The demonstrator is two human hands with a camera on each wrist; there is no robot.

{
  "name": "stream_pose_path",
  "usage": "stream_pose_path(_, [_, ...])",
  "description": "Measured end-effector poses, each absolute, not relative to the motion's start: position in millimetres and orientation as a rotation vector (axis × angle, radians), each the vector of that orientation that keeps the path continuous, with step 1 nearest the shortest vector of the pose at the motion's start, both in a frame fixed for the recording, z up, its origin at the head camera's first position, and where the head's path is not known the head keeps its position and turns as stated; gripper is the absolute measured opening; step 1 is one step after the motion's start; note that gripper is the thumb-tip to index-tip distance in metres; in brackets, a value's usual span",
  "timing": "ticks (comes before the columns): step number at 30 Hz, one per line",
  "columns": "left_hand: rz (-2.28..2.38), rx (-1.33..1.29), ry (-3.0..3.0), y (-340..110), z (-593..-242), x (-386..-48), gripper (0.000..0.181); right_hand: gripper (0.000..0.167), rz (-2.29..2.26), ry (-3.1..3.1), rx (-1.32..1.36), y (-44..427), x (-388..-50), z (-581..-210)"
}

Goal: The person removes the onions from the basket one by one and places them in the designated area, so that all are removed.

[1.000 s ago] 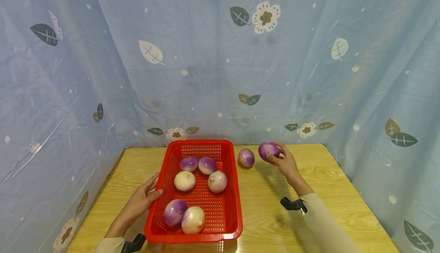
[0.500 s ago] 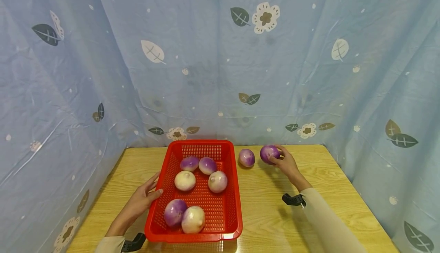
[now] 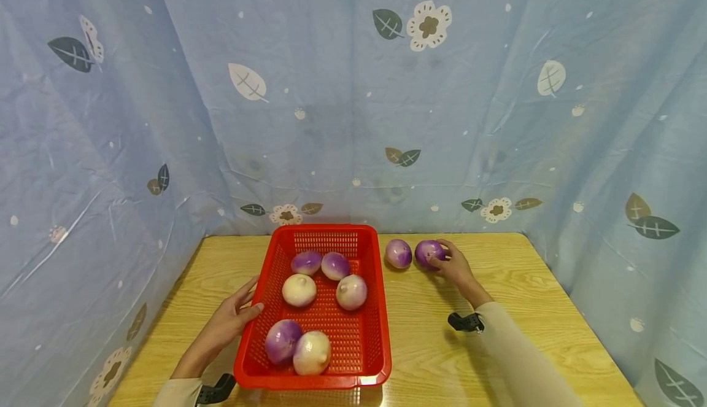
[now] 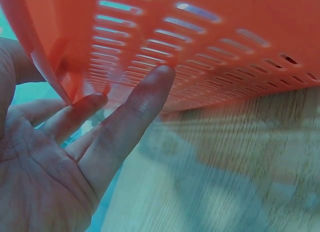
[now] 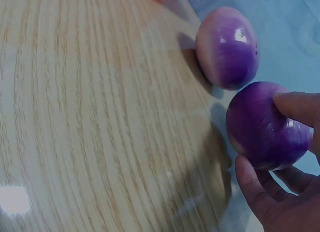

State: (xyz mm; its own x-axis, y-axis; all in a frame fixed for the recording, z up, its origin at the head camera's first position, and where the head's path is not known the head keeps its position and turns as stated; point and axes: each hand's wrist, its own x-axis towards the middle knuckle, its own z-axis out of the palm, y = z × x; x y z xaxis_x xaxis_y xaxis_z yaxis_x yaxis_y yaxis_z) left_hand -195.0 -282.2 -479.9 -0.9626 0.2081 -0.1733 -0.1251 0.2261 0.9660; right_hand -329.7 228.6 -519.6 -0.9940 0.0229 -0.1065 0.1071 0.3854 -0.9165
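My right hand (image 3: 455,268) grips a purple-and-white turnip (image 3: 428,253) between thumb and fingers, low over the back of the table. Just left of it lies another turnip (image 3: 398,253); in the right wrist view the held turnip (image 5: 265,127) appears against or very close to this second turnip (image 5: 227,49). My left hand (image 3: 225,322) holds the left side of a red plastic basket (image 3: 385,327), thumb over the rim. From the left wrist, the fingers (image 4: 142,104) lie along the outside of its slotted wall (image 4: 240,41). Several turnips (image 3: 299,290) sit inside the basket.
The wooden table (image 3: 442,358) carries the basket left of centre. A blue curtain (image 3: 353,118) with leaves and flowers hangs behind the table's back edge and along both sides. A black wrist camera (image 3: 466,322) is worn on the right wrist, another (image 3: 215,390) on the left.
My right hand has come down towards the table with its turnip, lastly moving slightly left, closer to the turnip beside it. The left hand and basket have stayed in place.
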Motion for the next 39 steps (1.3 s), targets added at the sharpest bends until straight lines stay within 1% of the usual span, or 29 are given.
stream_pose_path(9, [1.790, 0.066, 2.248, -282.6, -479.5, -195.7, 0.074, 0.061, -1.682, 2.548, 0.148, 225.0, -330.1, -523.1])
stream_pose_path(20, [1.797, 0.084, 2.252, -283.8, -481.5, -196.3, 0.074, 0.066, -1.660, 2.616, 0.183, 235.7, -327.1, -516.9])
stream_pose_path(27, [1.796, 0.100, 2.238, -283.5, -482.0, -195.2, 0.075, 0.059, -1.657, 2.745, 0.192, 237.7, -312.5, -488.7])
stream_pose_path(34, [1.817, 0.108, 2.223, -283.8, -482.5, -195.0, 0.074, 0.058, -1.760, 2.772, 0.107, 230.7, -296.7, -454.1])
stream_pose_path(39, [1.826, 0.090, 2.220, -283.5, -481.9, -195.3, 0.073, 0.048, -1.918, 2.788, 0.000, 223.8, -286.9, -439.3])
